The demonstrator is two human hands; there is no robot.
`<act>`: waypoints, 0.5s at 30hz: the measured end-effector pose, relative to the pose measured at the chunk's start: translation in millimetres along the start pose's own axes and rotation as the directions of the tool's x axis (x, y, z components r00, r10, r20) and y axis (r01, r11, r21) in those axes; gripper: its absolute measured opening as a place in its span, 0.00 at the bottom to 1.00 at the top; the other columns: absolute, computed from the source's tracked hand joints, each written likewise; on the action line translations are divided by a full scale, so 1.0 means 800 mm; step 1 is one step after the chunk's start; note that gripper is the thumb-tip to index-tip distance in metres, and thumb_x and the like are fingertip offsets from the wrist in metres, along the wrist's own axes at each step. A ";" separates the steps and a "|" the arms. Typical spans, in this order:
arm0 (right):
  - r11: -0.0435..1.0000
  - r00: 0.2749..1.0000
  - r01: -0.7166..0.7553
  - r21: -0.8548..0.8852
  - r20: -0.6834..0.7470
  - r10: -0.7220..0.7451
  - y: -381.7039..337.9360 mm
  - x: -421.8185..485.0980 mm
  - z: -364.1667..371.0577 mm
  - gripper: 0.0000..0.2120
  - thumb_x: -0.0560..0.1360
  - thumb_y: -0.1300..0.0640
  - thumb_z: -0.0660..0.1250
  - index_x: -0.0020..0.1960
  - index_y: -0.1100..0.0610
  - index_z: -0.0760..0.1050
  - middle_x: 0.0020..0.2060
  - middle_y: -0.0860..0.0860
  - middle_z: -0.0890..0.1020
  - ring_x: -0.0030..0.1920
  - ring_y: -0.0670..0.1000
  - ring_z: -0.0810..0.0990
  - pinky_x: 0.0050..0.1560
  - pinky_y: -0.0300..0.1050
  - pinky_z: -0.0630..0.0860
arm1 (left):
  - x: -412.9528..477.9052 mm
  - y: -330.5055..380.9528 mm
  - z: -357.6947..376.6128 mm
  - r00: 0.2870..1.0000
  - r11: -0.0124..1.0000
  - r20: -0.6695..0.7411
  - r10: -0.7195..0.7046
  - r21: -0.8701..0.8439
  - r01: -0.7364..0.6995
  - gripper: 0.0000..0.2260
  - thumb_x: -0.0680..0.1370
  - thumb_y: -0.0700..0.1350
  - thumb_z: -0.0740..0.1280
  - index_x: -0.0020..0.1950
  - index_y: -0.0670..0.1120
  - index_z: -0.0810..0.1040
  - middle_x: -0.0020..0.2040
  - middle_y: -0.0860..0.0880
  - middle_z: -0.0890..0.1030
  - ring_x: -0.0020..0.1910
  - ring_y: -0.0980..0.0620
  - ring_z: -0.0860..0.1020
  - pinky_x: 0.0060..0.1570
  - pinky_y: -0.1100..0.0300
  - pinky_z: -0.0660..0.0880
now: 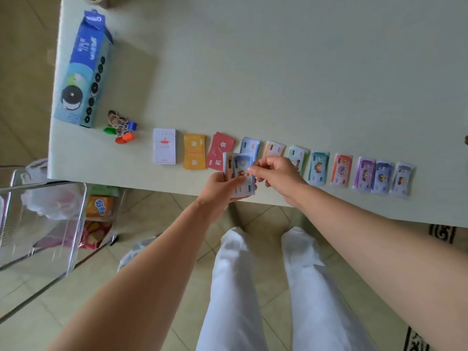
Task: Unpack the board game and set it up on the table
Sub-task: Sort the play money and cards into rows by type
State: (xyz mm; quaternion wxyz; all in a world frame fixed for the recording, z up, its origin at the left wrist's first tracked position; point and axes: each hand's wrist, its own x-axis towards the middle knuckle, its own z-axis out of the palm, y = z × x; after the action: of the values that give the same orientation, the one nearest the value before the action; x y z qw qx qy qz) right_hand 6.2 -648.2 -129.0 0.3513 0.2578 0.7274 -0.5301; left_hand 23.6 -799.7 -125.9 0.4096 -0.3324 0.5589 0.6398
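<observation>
Two hands engaged: I log left hand (pixel 220 186) gripping play-money stack (pixel 243 189), long axis twelve-to-six, at its one o'clock; right hand (pixel 279 174) pinches top note (pixel 240 165).

This looks like a room in a home. The floor (pixel 157 219) has big shiny tan tiles. A plain pale table (pixel 304 59) stands on it. On the left, near the table, is a clear plastic rack (pixel 43 224) with bags of snacks (pixel 100 206) on its shelves. On the right, the edge of a rug (pixel 442 233) with dark swirls lies on the tiles.
</observation>
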 end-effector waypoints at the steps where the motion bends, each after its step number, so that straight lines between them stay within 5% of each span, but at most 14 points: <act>1: 1.000 1.000 0.004 0.007 -0.009 -0.004 0.000 0.002 0.005 0.05 0.75 0.58 0.70 0.48 0.58 0.78 0.39 0.49 0.80 0.36 0.44 0.75 0.34 0.33 0.71 | 0.003 -0.001 -0.003 1.000 1.000 -0.024 0.000 0.019 0.001 0.14 0.79 0.40 0.66 0.63 0.38 0.72 0.55 0.39 0.80 0.56 0.44 0.80 0.57 0.50 0.77; 4: 0.999 0.996 0.000 0.041 -0.091 0.004 0.000 0.013 0.017 0.03 0.74 0.58 0.71 0.45 0.57 0.78 0.37 0.49 0.81 0.34 0.44 0.76 0.31 0.30 0.70 | 0.010 0.002 -0.012 0.998 1.000 -0.055 0.018 -0.018 -0.019 0.12 0.79 0.40 0.64 0.62 0.39 0.74 0.55 0.39 0.80 0.56 0.42 0.79 0.58 0.46 0.77; 7: 0.993 0.979 -0.038 0.113 -0.197 0.060 0.003 0.031 0.022 0.04 0.73 0.59 0.72 0.42 0.55 0.77 0.36 0.49 0.81 0.33 0.44 0.77 0.32 0.34 0.70 | 0.020 0.004 -0.019 0.991 0.997 -0.104 0.083 0.013 -0.082 0.12 0.79 0.37 0.58 0.58 0.42 0.77 0.51 0.42 0.82 0.50 0.47 0.80 0.50 0.56 0.79; 10: 0.987 0.958 -0.063 0.146 -0.269 0.101 0.006 0.054 0.021 0.04 0.73 0.60 0.72 0.43 0.57 0.78 0.36 0.51 0.81 0.31 0.44 0.77 0.29 0.33 0.70 | 0.034 0.006 -0.030 0.954 0.984 -0.247 0.168 0.107 -0.145 0.11 0.77 0.37 0.60 0.44 0.47 0.80 0.40 0.50 0.82 0.39 0.55 0.79 0.40 0.65 0.74; 15: 0.994 0.918 -0.113 0.012 -0.380 0.109 0.019 0.097 0.019 0.10 0.68 0.60 0.75 0.34 0.52 0.75 0.32 0.50 0.80 0.31 0.50 0.77 0.37 0.47 0.75 | 0.061 0.005 -0.041 0.937 0.977 -0.292 0.193 0.148 -0.155 0.08 0.73 0.42 0.62 0.44 0.42 0.80 0.39 0.45 0.81 0.39 0.52 0.75 0.40 0.60 0.69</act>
State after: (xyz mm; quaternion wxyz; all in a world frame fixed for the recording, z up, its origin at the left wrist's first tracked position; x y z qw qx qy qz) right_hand -27.1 -657.8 -201.2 0.2344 0.3947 0.7686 -0.4456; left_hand -2.5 -825.1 -172.2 0.2796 -0.3506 0.6809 0.5791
